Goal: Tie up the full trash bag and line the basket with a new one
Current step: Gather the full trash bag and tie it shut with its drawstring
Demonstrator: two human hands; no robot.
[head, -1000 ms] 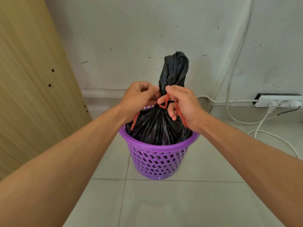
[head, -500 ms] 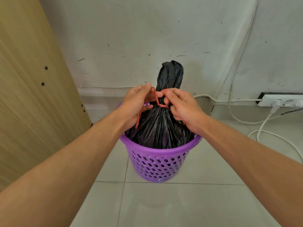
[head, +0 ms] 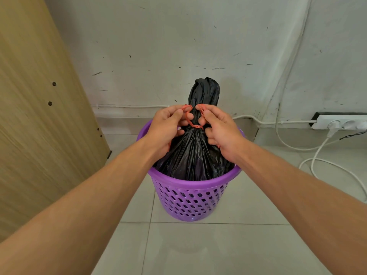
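A full black trash bag (head: pixel 190 155) stands in a purple perforated basket (head: pixel 190 199) on the tiled floor. Its gathered neck rises upright above my hands. An orange drawstring (head: pixel 193 125) is cinched around that neck. My left hand (head: pixel 168 128) pinches one orange loop on the left of the neck. My right hand (head: pixel 218 126) pinches the other loop on the right. Both loops stand up near the fingertips, close together. Loose orange ends hang below each palm, mostly hidden.
A wooden panel (head: pixel 39 116) stands close on the left. The scuffed wall (head: pixel 178 46) is right behind the basket. A white power strip (head: pixel 341 122) with plugs sits at the right, and white cables (head: pixel 317 161) trail over the floor tiles.
Both hands have risen along the bag's neck and the drawstring now sits tight around it. Each hand has formed an upright loop. The view has shifted slightly lower.
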